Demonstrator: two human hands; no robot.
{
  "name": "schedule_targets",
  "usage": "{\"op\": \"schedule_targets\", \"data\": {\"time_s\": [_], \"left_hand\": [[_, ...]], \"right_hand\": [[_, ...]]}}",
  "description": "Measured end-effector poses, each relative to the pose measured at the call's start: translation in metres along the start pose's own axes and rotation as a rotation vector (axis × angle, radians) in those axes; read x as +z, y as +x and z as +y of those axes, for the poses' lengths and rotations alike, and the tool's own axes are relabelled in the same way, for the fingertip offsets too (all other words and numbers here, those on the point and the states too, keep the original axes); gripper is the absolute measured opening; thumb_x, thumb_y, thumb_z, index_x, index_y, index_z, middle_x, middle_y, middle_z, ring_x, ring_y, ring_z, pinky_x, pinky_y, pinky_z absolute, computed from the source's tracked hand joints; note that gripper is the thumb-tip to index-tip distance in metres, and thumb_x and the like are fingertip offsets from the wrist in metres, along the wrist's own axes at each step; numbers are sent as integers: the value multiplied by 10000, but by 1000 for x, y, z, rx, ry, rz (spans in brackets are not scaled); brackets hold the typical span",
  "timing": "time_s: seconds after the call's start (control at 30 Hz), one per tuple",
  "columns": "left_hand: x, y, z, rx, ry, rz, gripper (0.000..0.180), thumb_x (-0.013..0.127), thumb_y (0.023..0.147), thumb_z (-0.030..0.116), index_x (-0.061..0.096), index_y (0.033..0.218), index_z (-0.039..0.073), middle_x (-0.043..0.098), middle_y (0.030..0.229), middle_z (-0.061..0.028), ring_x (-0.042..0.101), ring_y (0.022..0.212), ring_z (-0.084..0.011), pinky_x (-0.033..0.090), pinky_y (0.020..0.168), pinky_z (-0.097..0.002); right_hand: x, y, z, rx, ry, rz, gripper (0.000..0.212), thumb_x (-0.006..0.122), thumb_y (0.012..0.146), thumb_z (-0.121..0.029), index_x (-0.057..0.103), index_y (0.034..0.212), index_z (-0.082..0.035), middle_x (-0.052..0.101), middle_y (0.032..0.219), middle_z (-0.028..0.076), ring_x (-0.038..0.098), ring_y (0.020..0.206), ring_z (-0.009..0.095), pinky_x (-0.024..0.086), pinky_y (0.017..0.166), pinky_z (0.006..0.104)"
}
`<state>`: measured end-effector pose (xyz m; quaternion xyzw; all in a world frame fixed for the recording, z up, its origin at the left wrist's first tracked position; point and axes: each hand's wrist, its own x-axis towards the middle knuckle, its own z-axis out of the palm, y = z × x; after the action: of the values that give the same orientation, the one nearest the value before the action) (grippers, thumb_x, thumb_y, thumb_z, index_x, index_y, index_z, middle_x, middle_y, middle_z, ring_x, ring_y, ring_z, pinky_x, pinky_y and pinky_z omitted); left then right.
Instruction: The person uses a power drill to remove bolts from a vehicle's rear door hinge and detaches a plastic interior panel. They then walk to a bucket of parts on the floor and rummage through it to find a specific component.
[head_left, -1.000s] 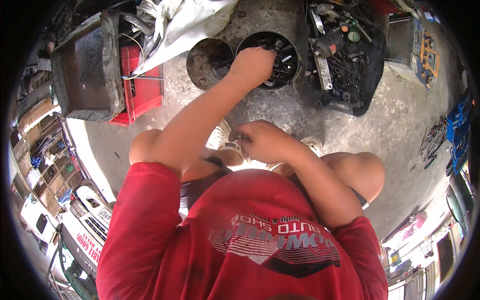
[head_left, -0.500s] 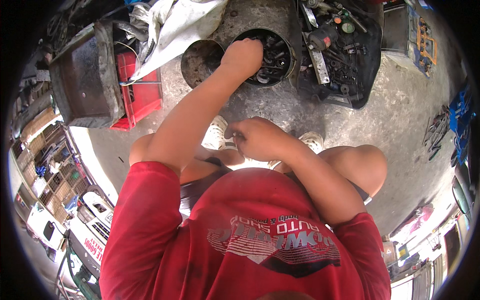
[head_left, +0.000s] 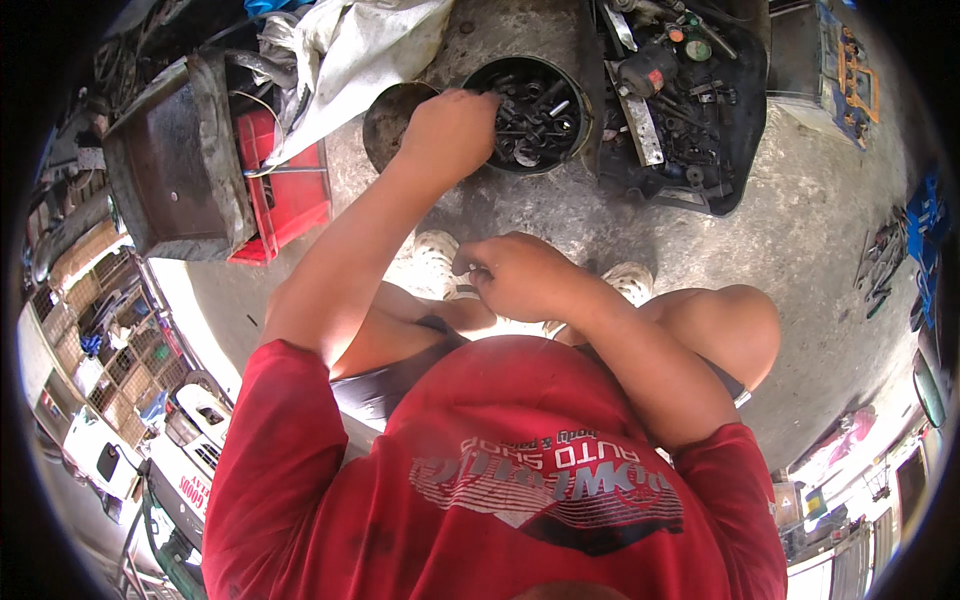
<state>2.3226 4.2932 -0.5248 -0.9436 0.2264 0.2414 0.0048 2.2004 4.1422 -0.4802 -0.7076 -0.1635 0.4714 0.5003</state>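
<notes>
Short-sleeved red T-shirt (head_left: 500, 480) with grey, white and black chest print, dark shorts (head_left: 385, 385), pale shoes (head_left: 435, 262), bare forearms, bare knees

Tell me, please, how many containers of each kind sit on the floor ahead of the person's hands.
Round tubs: 2, one with bolts under the left hand, one beside it
Black tool tray: 1
Red crate: 1
Grey metal box: 1
Total: 5

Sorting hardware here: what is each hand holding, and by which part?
The left hand digs into the round tub of bolts; its hold is hidden. The right hand pinches something small, unclear.
</notes>
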Motion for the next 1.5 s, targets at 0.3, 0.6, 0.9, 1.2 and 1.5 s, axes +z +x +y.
{"op": "schedule_targets", "data": {"time_s": [0.3, 0.6, 0.9, 1.2, 1.5], "left_hand": [[51, 60, 37, -89, -374, 183, 465, 736, 908, 350, 688, 1293, 93, 698, 1266, -191, 659, 1194, -375, 545, 991, -478], [29, 18, -9, 140, -223, 110, 276, 682, 936, 234, 712, 1170, 90, 737, 954, -218, 696, 975, -418, 555, 895, -510], [-17, -16, -17, -79, -83, -7, 238, 670, 952, 220, 716, 1140, 83, 735, 925, -222, 718, 922, -422, 570, 831, -528], [-2, -4, -13, -93, 198, 189, 286, 721, 902, 245, 765, 1156, 123, 726, 1091, -160, 663, 1126, -332, 550, 944, -472], [46, 52, 29, 130, -152, 167, 488, 777, 871, 241, 651, 1326, 119, 675, 1234, -119, 624, 1216, -321, 541, 1010, -440]], "right_hand": [[-1, 4, 0, 42, -6, -11, 300, 566, 945, -154, 724, 1184, -63, 738, 1093, 217, 686, 1076, 411, 522, 957, 506], [4, 4, 6, -16, -17, 46, 307, 566, 952, -175, 707, 1197, -55, 730, 1101, 227, 671, 1101, 416, 513, 963, 512], [3, 1, 8, 3, -25, 49, 312, 573, 954, -181, 702, 1212, -63, 732, 1102, 222, 675, 1091, 417, 515, 961, 509], [-2, 2, 4, 7, -64, 38, 305, 575, 945, -145, 714, 1203, -59, 740, 1072, 222, 697, 1044, 415, 528, 946, 507], [4, 2, 3, -2, -59, 54, 311, 571, 929, -116, 720, 1191, -40, 738, 1082, 235, 696, 1061, 416, 527, 950, 506]]}}
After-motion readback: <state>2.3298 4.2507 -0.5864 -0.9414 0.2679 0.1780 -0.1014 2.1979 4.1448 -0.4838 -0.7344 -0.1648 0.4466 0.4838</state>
